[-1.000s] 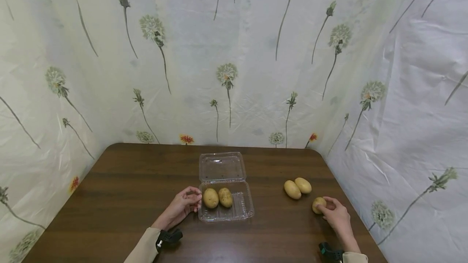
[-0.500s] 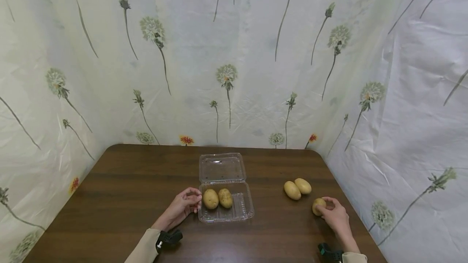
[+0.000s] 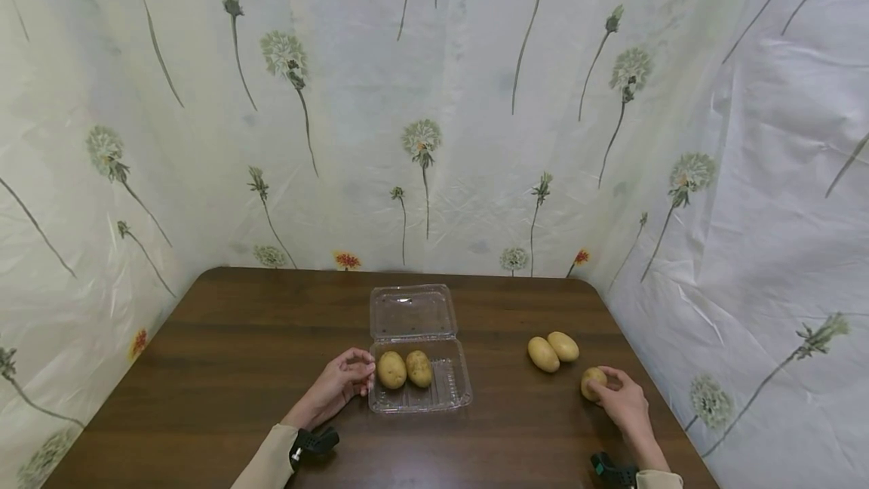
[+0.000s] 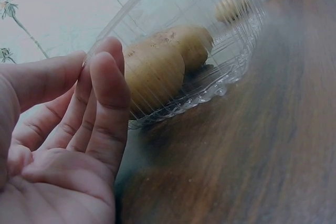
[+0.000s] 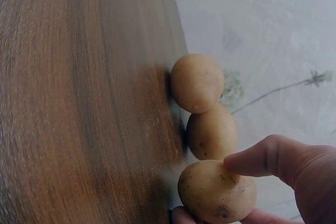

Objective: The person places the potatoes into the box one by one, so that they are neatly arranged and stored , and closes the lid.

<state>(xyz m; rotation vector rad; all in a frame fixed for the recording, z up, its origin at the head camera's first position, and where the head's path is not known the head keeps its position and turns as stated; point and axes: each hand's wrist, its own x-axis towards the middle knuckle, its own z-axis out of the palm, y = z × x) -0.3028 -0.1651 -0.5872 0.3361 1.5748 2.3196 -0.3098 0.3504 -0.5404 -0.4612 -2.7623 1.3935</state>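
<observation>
A clear plastic clamshell container (image 3: 448, 383) lies on the table with its lid (image 3: 413, 311) folded back. Two potatoes sit side by side in its left half, a left potato (image 3: 391, 370) and a right potato (image 3: 419, 368). My left hand (image 3: 333, 387) pinches the container's left rim between thumb and fingertips, as the left wrist view shows up close. Over on the right, my right hand (image 3: 623, 400) grips a potato (image 5: 215, 192) with the thumb on top and fingers beneath. Just beyond it, two more potatoes (image 3: 543, 354) rest against each other on the table.
The dark wooden table (image 3: 271, 323) has rounded far corners. A pale curtain (image 3: 353, 134) printed with dandelions hangs behind it and along both sides. Black straps with small devices are on both wrists, below beige sleeves (image 3: 261, 462).
</observation>
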